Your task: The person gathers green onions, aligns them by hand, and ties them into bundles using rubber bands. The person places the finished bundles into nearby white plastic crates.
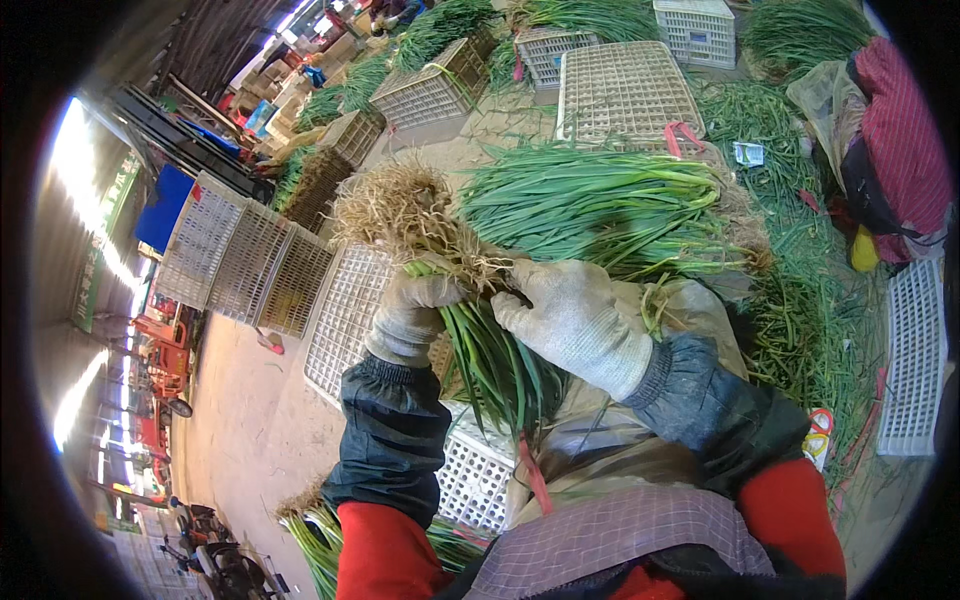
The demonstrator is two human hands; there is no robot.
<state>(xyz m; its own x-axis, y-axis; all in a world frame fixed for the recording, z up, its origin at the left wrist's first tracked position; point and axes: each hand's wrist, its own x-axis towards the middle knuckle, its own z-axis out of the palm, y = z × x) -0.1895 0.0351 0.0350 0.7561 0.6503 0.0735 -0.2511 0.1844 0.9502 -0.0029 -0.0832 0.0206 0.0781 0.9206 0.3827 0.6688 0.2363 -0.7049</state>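
Note:
My left hand (416, 311), in a dirty white knit glove, grips a bunch of green leafy stalks (499, 360) just below its dry, tangled roots (405, 202). The roots point up and away from me, and the leaves hang down towards my lap. My right hand (562, 300), gloved alike, is at the right edge of the root mass, fingers curled against it; whether it pinches a stalk or root is hidden. Beyond my hands lies a big pile of the same rooted greens (600, 202), roots to the right. A pink strip (534, 476) hangs below the held leaves.
An upturned white plastic crate (630, 90) stands beyond the pile. More crates (240, 255) stand at the left, one (345, 322) beside my left hand. Loose leaf scraps (810, 300) cover the floor at right, near a person's red striped garment (900, 135). Another bundle (315, 532) lies lower left.

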